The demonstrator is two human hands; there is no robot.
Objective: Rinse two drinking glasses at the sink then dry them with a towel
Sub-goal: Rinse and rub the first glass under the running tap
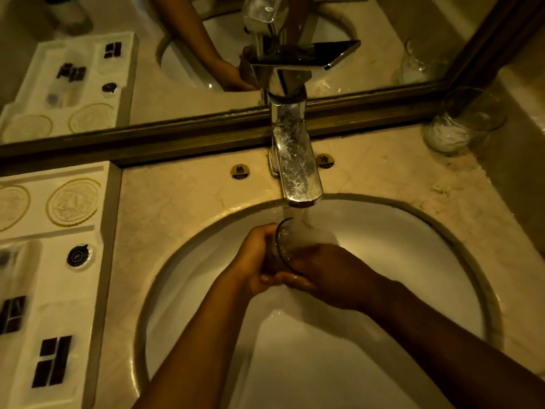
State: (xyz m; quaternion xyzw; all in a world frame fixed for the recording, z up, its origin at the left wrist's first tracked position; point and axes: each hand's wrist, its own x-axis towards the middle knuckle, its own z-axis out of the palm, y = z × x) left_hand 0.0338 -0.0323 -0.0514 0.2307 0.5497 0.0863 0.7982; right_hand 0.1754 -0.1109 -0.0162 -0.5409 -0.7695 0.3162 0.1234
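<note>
Over the white sink basin (398,261), a clear drinking glass (283,240) is tilted under the running chrome faucet (298,169), and water pours into its mouth. My left hand (255,258) grips the glass around its body. My right hand (327,270) reaches across the rim with its fingers going into the glass; how they lie inside is hidden by water and shadow. A second drinking glass (460,128) stands upright on the marble counter at the back right, by the mirror frame.
A white amenity tray (73,290) with small dark packets and round embossed soaps fills the counter at left. A mirror (147,69) runs along the back and reflects the sink. Hot and cold labels sit beside the faucet base. No towel is in view.
</note>
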